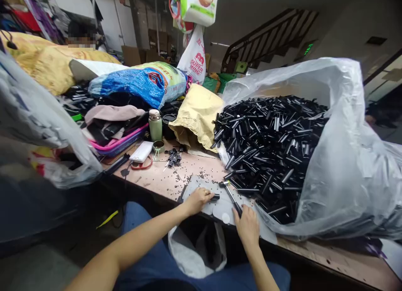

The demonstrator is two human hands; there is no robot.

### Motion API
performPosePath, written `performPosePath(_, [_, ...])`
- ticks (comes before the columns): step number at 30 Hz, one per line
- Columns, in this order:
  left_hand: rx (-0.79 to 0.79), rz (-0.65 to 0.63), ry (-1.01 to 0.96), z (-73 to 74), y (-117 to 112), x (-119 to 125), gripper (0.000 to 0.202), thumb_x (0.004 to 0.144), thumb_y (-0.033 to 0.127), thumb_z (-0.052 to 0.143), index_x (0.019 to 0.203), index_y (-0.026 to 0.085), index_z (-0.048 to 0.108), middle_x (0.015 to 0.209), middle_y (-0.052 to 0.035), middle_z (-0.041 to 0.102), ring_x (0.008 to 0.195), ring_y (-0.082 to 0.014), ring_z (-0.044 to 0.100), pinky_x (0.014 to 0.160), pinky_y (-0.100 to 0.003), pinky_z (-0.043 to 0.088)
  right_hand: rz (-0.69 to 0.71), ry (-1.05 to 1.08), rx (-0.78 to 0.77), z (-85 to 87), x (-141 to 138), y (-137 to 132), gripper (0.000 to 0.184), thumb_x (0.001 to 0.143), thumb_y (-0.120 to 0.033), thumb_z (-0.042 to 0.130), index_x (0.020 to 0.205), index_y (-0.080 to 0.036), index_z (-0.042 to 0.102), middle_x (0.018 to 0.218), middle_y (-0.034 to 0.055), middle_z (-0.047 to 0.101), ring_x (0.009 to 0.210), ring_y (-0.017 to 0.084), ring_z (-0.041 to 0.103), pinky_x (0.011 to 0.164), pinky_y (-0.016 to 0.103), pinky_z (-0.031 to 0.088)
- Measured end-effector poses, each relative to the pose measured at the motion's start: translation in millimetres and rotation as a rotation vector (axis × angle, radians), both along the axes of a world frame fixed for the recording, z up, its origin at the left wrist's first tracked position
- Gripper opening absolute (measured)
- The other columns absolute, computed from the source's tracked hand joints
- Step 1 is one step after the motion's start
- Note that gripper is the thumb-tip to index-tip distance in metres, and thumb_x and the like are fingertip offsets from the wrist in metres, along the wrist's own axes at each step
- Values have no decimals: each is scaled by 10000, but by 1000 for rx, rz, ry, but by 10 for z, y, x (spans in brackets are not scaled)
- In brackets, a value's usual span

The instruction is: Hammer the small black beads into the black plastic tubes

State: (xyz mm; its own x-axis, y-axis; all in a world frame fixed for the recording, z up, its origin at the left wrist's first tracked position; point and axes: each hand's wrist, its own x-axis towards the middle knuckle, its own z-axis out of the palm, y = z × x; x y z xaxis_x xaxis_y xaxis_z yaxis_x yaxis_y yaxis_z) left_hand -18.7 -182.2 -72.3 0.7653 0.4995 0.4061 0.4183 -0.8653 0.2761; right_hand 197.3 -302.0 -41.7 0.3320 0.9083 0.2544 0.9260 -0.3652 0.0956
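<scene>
Small black tube (215,197) lies flat on a grey pad (197,183) at the near edge of the table (157,178), centre of scene. Left hand (197,200) pins it from the left, fingers closed round its end. Just right of it is a small hammer (230,195), metal head poised close above the pad beyond the tube, handle slanting back toward the near side. Right hand (248,225) is wrapped tight round the handle's lower end.

Right of the pad: a heap of black tubes (270,148) spilling from a wide-open clear plastic bag (339,157), the nearest tubes touching the pad's edge. Far of the pad: a cluster of small wired parts (174,157) and dark specks on the tabletop. Farther left: white power bank (142,151), green flask (155,125). Yellow sack (197,115) slumped behind. White bag (194,249) hangs below the table edge, between the forearms.
</scene>
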Motion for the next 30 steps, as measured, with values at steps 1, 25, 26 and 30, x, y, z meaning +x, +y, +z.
performPosePath(1, [11, 11, -7, -23, -9, 6, 398, 888, 79, 463, 1264, 170, 556, 1034, -107, 644, 918, -195, 597, 805, -340, 493, 7, 0, 4, -15, 13, 5, 392, 926, -435, 456, 1084, -98, 579, 960, 140, 628, 924, 275, 594, 741, 335, 425])
performPosePath(25, [-2, 106, 201, 154, -126, -82, 465, 944, 121, 267, 1344, 220, 482, 1224, -111, 623, 1155, -264, 519, 1037, -537, 243, -1, 551, -276, 358, -570, -533, 321, 1004, -376, 249, 929, -190, 500, 713, 60, 670, 602, 192, 635, 543, 258, 273])
performPosePath(26, [-10, 127, 198, 148, -172, -48, 464, 953, 145, 249, 1361, 198, 465, 1268, -124, 598, 1195, -268, 501, 1064, -532, 219, 16, 553, -249, 395, -582, -535, 330, 1005, -380, 239, 925, -192, 498, 711, 61, 672, 607, 195, 641, 543, 260, 275])
performPosePath(30, [6, 175, 181, 127, -387, 108, 624, 929, 486, 348, 1395, 77, 409, 1416, -220, 447, 1350, -330, 352, 1134, -510, 146, 152, 587, -65, 590, -651, -490, 397, 997, -442, 196, 863, -211, 489, 647, 49, 649, 589, 202, 645, 528, 267, 297])
